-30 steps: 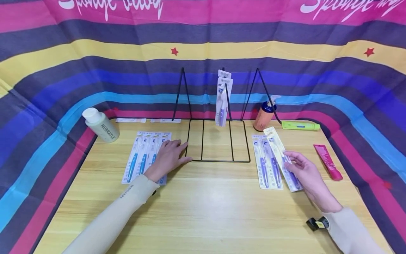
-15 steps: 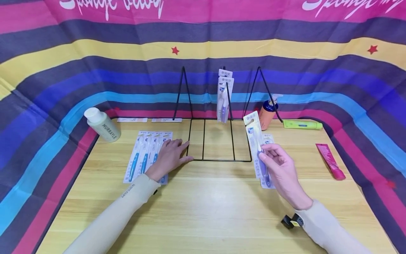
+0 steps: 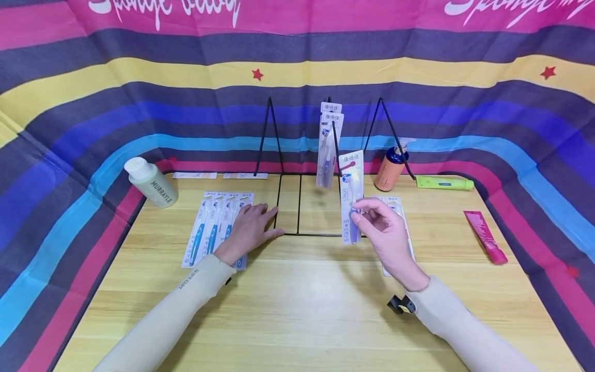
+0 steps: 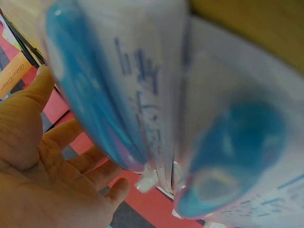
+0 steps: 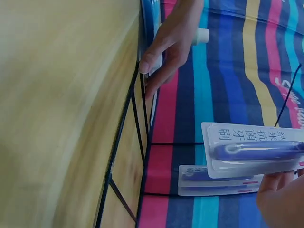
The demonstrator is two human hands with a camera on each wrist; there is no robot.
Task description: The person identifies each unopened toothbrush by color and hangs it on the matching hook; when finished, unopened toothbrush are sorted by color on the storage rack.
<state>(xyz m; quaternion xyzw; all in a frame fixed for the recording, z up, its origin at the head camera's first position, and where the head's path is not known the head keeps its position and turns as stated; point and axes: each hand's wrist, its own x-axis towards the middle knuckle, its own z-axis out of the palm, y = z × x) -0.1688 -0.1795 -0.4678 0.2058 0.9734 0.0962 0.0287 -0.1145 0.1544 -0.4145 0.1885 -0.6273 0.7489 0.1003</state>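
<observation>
My right hand (image 3: pixel 388 232) pinches a purple toothbrush in its blister pack (image 3: pixel 347 206), held upright above the front right of a black wire rack (image 3: pixel 299 206). In the right wrist view that toothbrush pack (image 5: pixel 251 151) shows close up. Other packed purple toothbrushes (image 3: pixel 325 160) hang from the rack's middle hook. My left hand (image 3: pixel 248 227) rests at the rack's left front corner, fingers loosely spread. It partly covers a row of packed blue toothbrushes (image 3: pixel 209 227) on the table. Behind my right hand lie more purple toothbrush packs (image 3: pixel 395 202), partly hidden.
A pale green bottle (image 3: pixel 151 183) stands back left, beside two flat packages (image 3: pixel 194 175) along the rear edge. At the right are an orange pump bottle (image 3: pixel 389 173), a green tube (image 3: pixel 444 183) and a pink tube (image 3: pixel 485 237). Striped cloth surrounds the wooden table (image 3: pixel 302 310).
My right hand has lifted one purple toothbrush pack from the right of the table and carried it left to the rack's front, turning it upright. My left hand has stayed in place.
</observation>
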